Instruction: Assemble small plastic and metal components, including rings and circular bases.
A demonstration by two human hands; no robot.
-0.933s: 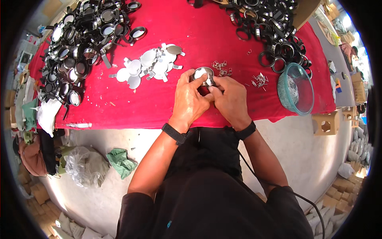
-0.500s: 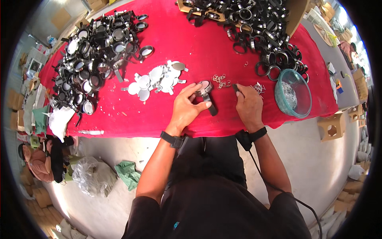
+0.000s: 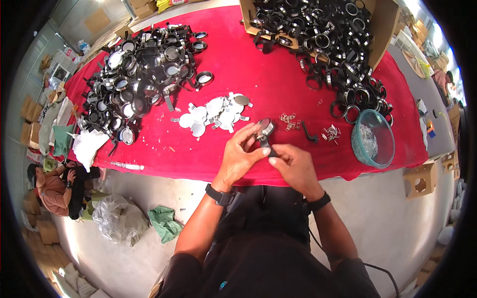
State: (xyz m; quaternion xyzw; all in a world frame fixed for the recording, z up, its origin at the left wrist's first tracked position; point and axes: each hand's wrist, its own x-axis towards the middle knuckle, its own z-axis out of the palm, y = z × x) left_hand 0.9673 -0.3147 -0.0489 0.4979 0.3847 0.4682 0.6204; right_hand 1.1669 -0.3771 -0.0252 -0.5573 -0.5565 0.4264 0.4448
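My left hand [image 3: 240, 157] is closed around a watch-like piece [image 3: 267, 126] with a round metal rim and a black strap, lifted over the near part of the red cloth. With thumb and fingers, my right hand [image 3: 296, 169] pinches the strap's lower end. A small bent black part [image 3: 310, 133] lies on the cloth beyond my right hand. Between it and the round piece are several small metal clips [image 3: 289, 121]. Short metal pins [image 3: 331, 133] lie in a little pile to its right. Silvery tabbed discs [image 3: 214, 107] are heaped to the left.
At the far left is a big pile of similar black-strapped round pieces [image 3: 130, 74]. Black rings [image 3: 323, 40] spill from a cardboard box [image 3: 385, 31] at the back right. A clear teal bowl [image 3: 390, 144] holds small metal bits. Another person [image 3: 53, 192] sits at the left.
My right hand has let go of the small black part, now lying on the cloth, and moved left to the strap. My left hand has raised and turned the round piece. The view has shifted.
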